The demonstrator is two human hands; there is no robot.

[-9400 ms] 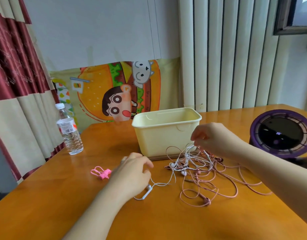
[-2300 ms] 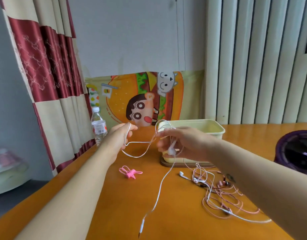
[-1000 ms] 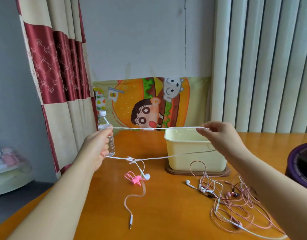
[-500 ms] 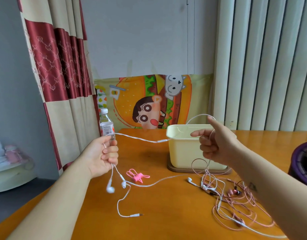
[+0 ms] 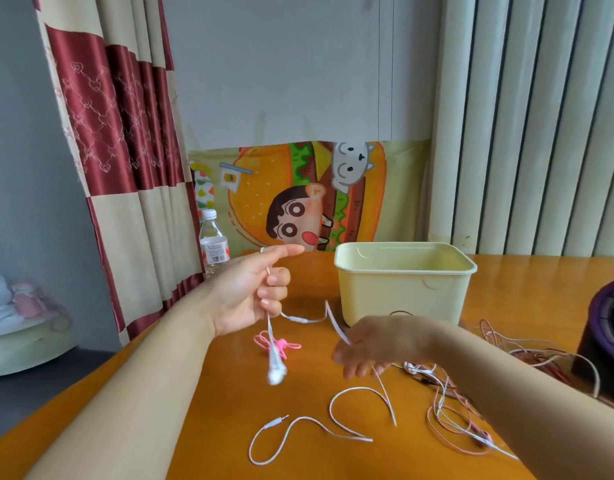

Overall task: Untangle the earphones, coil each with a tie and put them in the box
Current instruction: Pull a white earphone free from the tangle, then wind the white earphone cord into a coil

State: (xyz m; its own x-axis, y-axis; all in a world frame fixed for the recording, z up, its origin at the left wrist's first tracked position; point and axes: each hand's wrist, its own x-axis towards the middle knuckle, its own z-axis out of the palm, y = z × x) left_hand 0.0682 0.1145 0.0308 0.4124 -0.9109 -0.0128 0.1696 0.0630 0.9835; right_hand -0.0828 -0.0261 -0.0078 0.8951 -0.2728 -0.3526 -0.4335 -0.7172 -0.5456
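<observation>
Ahead of you stands a pale grey wall point(image 5: 281, 81), a cartoon burger poster point(image 5: 298, 195) along its foot. A red-and-cream curtain point(image 5: 118, 133) hangs left, cream vertical blinds point(image 5: 534, 116) right. The orange wooden surface point(image 5: 527, 292) shines under soft light.

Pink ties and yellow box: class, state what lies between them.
In the head view, a stretch of white earphone cable runs between the pink ties and the yellow box.

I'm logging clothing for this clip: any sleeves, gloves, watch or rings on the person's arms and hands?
Both forearms are bare, no sleeves in view. Neither the left hand nor the right hand wears a glove, and no watch, bracelet or ring shows, though the right hand is motion-blurred.
</observation>
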